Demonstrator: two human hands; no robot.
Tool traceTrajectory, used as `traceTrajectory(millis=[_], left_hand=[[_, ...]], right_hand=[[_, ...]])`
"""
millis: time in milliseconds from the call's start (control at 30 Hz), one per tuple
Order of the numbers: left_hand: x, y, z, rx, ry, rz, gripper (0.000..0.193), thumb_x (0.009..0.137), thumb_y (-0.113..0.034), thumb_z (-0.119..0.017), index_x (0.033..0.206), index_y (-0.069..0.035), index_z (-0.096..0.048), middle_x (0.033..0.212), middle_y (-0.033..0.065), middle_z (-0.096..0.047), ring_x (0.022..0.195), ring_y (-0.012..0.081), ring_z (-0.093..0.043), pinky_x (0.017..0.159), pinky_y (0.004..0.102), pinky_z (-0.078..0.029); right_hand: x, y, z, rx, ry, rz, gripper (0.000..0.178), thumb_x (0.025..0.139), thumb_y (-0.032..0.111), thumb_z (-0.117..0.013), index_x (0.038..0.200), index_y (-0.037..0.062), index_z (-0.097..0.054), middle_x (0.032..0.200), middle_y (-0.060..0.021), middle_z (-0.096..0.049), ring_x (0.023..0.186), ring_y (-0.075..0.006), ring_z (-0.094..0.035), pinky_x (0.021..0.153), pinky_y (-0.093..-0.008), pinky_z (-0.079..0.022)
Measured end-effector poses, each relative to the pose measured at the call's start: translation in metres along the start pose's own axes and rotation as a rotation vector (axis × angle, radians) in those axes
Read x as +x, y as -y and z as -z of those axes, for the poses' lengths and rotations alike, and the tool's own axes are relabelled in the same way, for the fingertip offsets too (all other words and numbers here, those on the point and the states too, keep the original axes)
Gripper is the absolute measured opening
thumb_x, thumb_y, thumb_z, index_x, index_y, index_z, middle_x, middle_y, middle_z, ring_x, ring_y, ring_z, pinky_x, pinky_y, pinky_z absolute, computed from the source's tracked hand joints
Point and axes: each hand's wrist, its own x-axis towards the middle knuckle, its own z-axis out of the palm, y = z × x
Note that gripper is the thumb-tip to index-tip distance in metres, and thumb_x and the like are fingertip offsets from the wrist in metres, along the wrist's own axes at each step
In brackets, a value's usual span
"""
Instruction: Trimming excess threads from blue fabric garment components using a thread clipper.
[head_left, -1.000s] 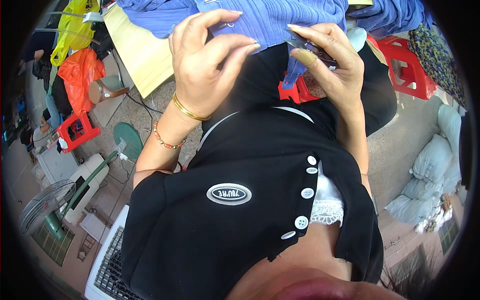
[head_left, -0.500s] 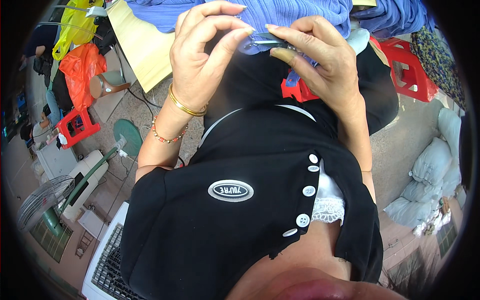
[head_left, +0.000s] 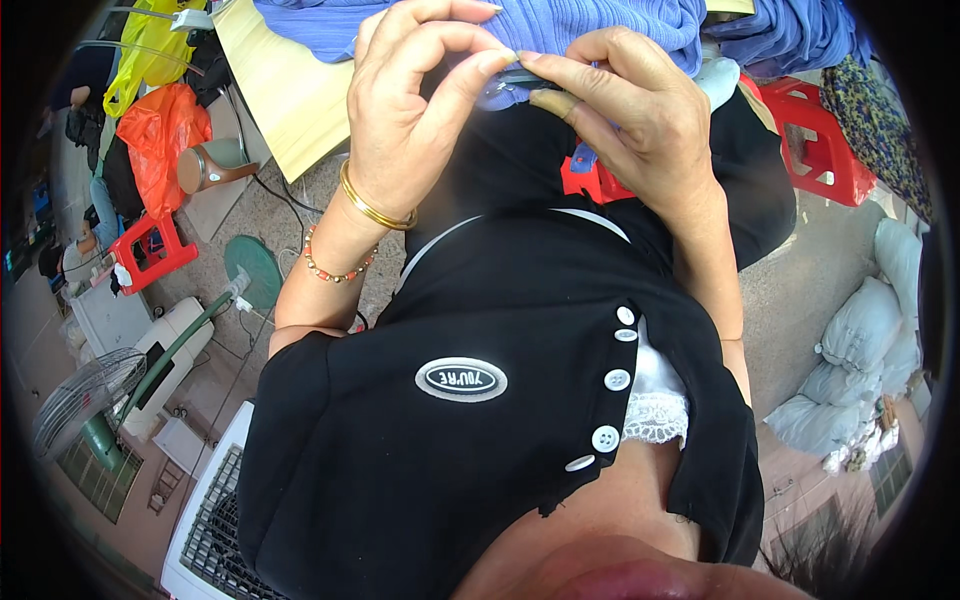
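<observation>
My left hand (head_left: 415, 110), a gold bangle on its wrist, pinches thumb and forefinger together; what lies between the tips is too small to make out. Its other fingers are raised and curled. The fingertips of my right hand (head_left: 645, 115) nearly meet them. That hand's thumb wears a yellowish cover, and between thumb and forefinger is a slim metal tool (head_left: 518, 76), mostly hidden by the fingers. Just below the left fingertips shows a bit of clear, shiny material (head_left: 496, 97). Pleated blue fabric (head_left: 600, 28) lies behind both hands.
A pale yellow board (head_left: 285, 95) lies left of the fabric. Red stools (head_left: 815, 140) stand at the right and left. Further left are an orange bag (head_left: 165, 140), a green fan (head_left: 120, 390) and cables on the floor. White sacks (head_left: 860, 330) are piled at the right.
My left hand has moved slightly right, bringing its fingertips up to those of my right hand. Less of the slim tool shows between them now.
</observation>
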Motion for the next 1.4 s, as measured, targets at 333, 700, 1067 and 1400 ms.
traceTrajectory(millis=[333, 700, 1067, 1400], left_hand=[[0.009, 0.015, 0.025, 0.207, 0.248, -0.291, 0.029, 0.080, 0.004, -0.061, 0.105, -0.008, -0.069, 0.123, 0.0089, -0.064, 0.114, 0.0258, -0.056, 0.100, 0.0351, -0.039], [0.059, 0.000, 0.016, 0.154, 0.257, -0.301, 0.011, 0.086, -0.006, -0.068, 0.096, -0.002, -0.070, 0.084, 0.0074, -0.066, 0.082, 0.0212, -0.062, 0.080, 0.0286, -0.045], [0.083, -0.025, -0.039, -0.589, 0.244, 0.223, 0.021, 0.094, -0.017, -0.064, 0.098, 0.003, -0.070, 0.080, -0.0024, -0.065, 0.076, 0.0030, -0.053, 0.068, 0.0198, -0.044], [0.099, -0.030, -0.045, -0.461, 0.332, 0.254, 0.022, 0.093, -0.017, -0.063, 0.093, 0.005, -0.067, 0.073, -0.0002, -0.063, 0.071, 0.0033, -0.051, 0.064, 0.0222, -0.044]], right_hand=[[-0.014, -0.013, 0.006, 0.264, -0.053, -0.162, 0.041, 0.073, 0.002, -0.079, 0.113, 0.0035, -0.069, 0.092, -0.0056, -0.059, 0.080, -0.0124, -0.056, 0.066, -0.0226, -0.043], [-0.034, -0.014, 0.012, 0.736, -0.244, -0.518, 0.048, 0.075, 0.005, -0.080, 0.121, 0.0049, -0.066, 0.093, 0.0028, -0.049, 0.077, -0.0038, -0.046, 0.069, -0.0168, -0.038], [-0.029, -0.013, 0.048, 0.189, -0.399, -0.317, 0.041, 0.076, 0.003, -0.078, 0.116, 0.0063, -0.069, 0.090, -0.0036, -0.057, 0.071, -0.0084, -0.052, 0.057, -0.0195, -0.041], [-0.019, -0.022, 0.041, 0.557, -0.407, -0.582, 0.059, 0.074, 0.008, -0.082, 0.128, 0.0021, -0.059, 0.097, -0.0016, -0.057, 0.079, -0.0066, -0.052, 0.065, -0.0212, -0.045]])
